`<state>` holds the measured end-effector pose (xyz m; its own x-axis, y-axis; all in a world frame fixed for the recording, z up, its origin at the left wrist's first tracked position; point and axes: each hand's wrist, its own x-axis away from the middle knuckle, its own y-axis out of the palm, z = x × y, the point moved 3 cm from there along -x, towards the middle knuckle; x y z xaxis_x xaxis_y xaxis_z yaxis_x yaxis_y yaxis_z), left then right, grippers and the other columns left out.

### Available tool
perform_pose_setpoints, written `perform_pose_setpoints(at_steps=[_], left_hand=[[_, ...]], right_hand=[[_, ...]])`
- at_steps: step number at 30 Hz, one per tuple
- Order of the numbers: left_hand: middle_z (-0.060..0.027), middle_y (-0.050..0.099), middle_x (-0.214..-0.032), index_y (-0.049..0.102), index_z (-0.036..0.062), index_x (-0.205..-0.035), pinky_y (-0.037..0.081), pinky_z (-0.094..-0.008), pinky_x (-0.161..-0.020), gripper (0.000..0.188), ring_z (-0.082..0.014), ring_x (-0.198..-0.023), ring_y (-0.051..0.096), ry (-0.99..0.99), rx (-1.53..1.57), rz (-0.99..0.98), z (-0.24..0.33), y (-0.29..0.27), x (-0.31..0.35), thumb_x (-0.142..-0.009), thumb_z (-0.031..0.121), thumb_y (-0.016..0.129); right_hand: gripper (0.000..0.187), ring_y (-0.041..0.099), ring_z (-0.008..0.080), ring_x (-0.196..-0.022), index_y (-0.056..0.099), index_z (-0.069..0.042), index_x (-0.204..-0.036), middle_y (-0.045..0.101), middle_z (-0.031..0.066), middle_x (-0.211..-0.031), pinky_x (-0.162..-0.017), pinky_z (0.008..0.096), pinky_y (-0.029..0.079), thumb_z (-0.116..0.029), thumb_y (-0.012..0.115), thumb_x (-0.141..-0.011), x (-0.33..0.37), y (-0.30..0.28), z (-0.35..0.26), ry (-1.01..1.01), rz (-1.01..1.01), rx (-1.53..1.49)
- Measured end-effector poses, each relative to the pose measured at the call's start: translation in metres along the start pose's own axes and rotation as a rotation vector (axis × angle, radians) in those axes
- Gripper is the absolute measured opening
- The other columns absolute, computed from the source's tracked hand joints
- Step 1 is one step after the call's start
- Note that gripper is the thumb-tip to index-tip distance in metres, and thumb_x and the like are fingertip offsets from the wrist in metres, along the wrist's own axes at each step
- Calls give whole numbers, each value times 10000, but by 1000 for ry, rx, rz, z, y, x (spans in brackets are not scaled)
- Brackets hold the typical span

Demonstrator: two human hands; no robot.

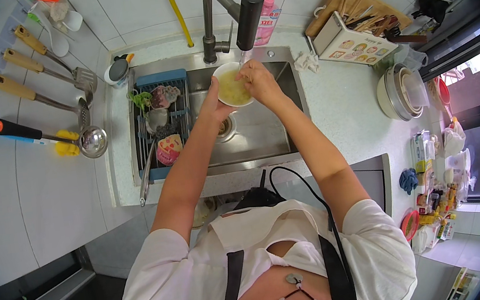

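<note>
Pale tiled wall at far left, hung with wooden-handled metal utensils (43, 58) and a round mesh strainer (93, 141). Then a speckled light stone surface (344, 104) wrapped around a brushed steel sink (263, 137). Blue draining rack (160, 124) set in the sink's left part, filled with small dishes and sponges. Left hand (213, 106) cupped under and clamped on a round white bowl (232, 88) of cloudy yellowish liquid, held over the sink basin just below the dark matte tap (233, 16). Right hand (259, 79) closed over the bowl's right rim, fingers dipping at the edge. Pink pump bottle (267, 14) behind the tap. Further right, a wooden rack (356, 17) of tools, stacked round pans (404, 93), cluttered shelf of packets by a bright window
</note>
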<state>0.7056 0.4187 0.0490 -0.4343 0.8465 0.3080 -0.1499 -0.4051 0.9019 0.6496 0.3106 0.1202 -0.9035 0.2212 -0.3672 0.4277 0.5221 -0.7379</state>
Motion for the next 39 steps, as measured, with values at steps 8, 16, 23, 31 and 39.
perform_pose_setpoints(at_steps=[8,16,23,31,39], left_hand=[[-103,412,-1249,357,120,-1245,332,-493,-935,576,-277,-1159,394,60,-37,23,4,-19,-13,-829,516,391],[-95,438,-1220,388,125,-1220,354,-494,-912,565,-268,-1126,425,117,-87,121,16,-18,-5,-811,510,442],[-88,434,-1224,390,134,-1219,342,-506,-912,555,-270,-1139,410,124,-89,76,17,-14,-4,-813,508,443],[-87,415,-1244,374,144,-1232,321,-519,-924,564,-281,-1158,385,23,-29,74,3,-22,-9,-813,518,431],[-90,390,-1269,350,137,-1251,311,-526,-933,578,-286,-1173,369,33,-14,48,1,-9,0,-820,517,410]], right_hand=[[207,576,269,-734,616,-37,-826,562,118,-842,-648,314,462,64,552,-657,-10,19,17,13,-19,-97],[211,575,280,-795,628,-83,-829,583,116,-875,-697,342,462,28,550,-666,-13,30,13,-12,-62,-18],[275,539,294,-910,602,-111,-922,548,119,-952,-774,353,448,-47,563,-658,-10,52,15,-17,-302,171],[345,509,278,-993,557,-138,-1022,533,121,-1018,-826,364,427,-147,609,-681,-12,57,6,125,-465,258],[175,548,271,-926,610,-126,-874,564,102,-907,-724,371,467,-164,559,-711,-22,49,8,121,-417,396]])
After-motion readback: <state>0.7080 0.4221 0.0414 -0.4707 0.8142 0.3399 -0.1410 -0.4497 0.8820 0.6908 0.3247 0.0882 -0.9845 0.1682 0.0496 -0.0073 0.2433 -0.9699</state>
